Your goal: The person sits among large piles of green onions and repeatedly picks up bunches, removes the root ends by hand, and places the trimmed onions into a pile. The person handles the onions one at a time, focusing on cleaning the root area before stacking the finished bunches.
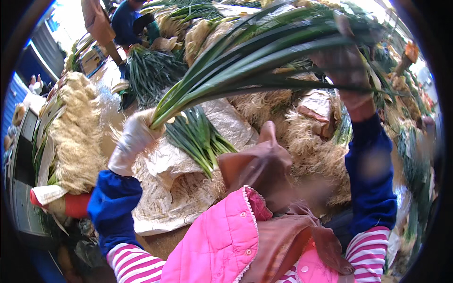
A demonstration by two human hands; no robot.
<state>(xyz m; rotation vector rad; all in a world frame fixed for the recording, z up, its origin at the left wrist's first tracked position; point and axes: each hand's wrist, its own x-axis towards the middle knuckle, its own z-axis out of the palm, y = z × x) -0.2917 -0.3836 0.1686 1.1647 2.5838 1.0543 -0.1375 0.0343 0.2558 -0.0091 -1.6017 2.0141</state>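
Observation:
In a whitish glove, my left hand (139, 132) grips the pale stem end of a bunch of green onions (226, 76). The long green leaves fan up and to the right, towards my right hand (339, 67). That hand is raised at the upper right, blurred, with leaves crossing it; whether its fingers close on them is unclear. Below the held bunch, a smaller pile of green onions (198, 136) lies on a pale, dirt-stained sheet (177, 198). Its leaves point up and left, and its stem ends rest near my brown apron (256, 166).
A stack of green onions with matted roots (76, 131) stands at the left. More root ends (315, 152) are heaped at the right. Farther off, a person in dark blue (124, 23) is beside a leafy pile (152, 72). A grey cabinet (26, 169) borders the far left.

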